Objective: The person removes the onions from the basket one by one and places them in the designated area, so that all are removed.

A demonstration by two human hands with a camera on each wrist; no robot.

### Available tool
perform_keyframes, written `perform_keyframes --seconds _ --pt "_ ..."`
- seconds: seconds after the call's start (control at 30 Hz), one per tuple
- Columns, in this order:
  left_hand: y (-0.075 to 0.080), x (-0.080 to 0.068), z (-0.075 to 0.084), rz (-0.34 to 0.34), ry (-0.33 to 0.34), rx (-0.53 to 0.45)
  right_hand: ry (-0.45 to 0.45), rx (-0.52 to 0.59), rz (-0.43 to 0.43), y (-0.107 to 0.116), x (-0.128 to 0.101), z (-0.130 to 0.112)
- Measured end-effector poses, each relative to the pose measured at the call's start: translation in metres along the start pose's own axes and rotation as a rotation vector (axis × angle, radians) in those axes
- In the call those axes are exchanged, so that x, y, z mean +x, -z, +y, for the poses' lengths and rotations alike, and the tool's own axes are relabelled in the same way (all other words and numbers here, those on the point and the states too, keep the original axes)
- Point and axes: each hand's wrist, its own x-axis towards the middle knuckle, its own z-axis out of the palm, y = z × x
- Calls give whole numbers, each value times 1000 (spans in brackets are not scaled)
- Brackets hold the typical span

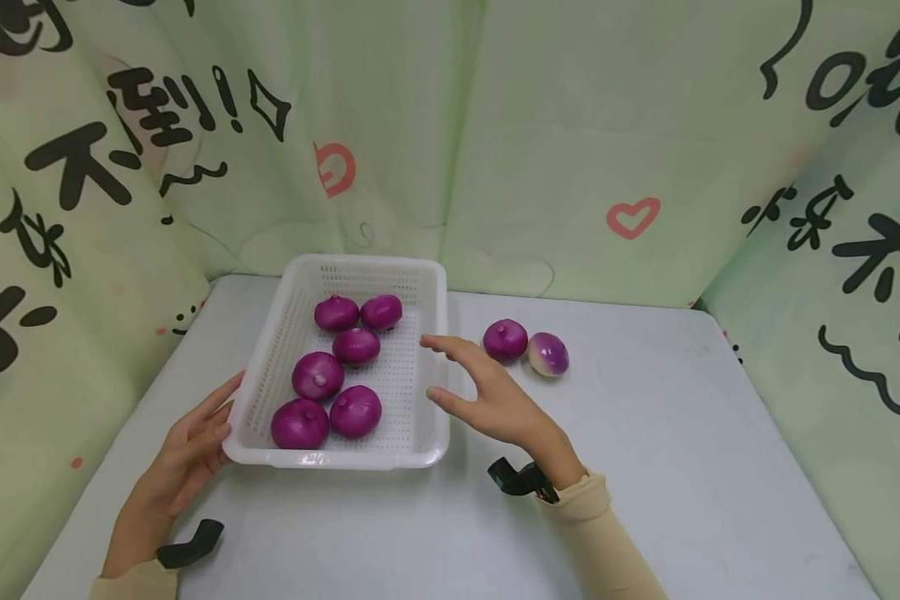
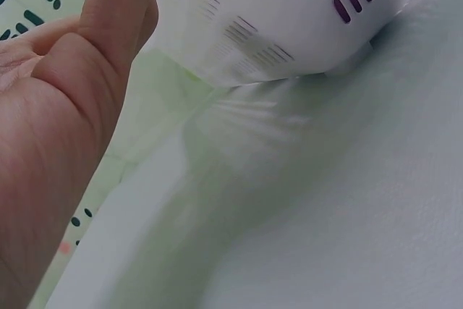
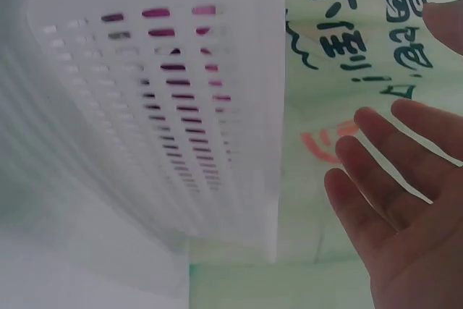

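A white perforated plastic basket (image 1: pixel 408 458) stands on the table, with several purple onions (image 1: pixel 318 376) lying in its left and middle part. Along the basket's left side is my left hand (image 1: pixel 183 462), its fingers extended and its fingertips at the rim near the front corner. My right hand (image 1: pixel 491 400) hovers by the right rim, fingers spread and thumb apart, holding nothing. Its palm and fingers (image 3: pixel 376 200) show beside the basket wall in the right wrist view. Right of the basket, beyond this hand, a purple onion (image 1: pixel 506 340) sits beside a paler purple-and-white onion (image 1: pixel 548 355).
The white table (image 1: pixel 682 442) reaches back to a pale green curtain (image 1: pixel 555 167) with dark writing and red hearts. More of this curtain encloses the left and right sides. Dark wrist straps (image 1: pixel 521 479) sit by the beige sleeves.
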Motion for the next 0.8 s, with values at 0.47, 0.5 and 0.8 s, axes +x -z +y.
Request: perform_keyframes --seconds 0.47,0.5,0.8 --pt "-1 0 0 -3 0 -10 131 -142 -311 -34 35 -25" --pt "-1 0 0 5 6 -1 138 -165 -328 -36 37 -24" --pt "-3 0 2 29 38 24 158 -326 -424 -53 46 -29"
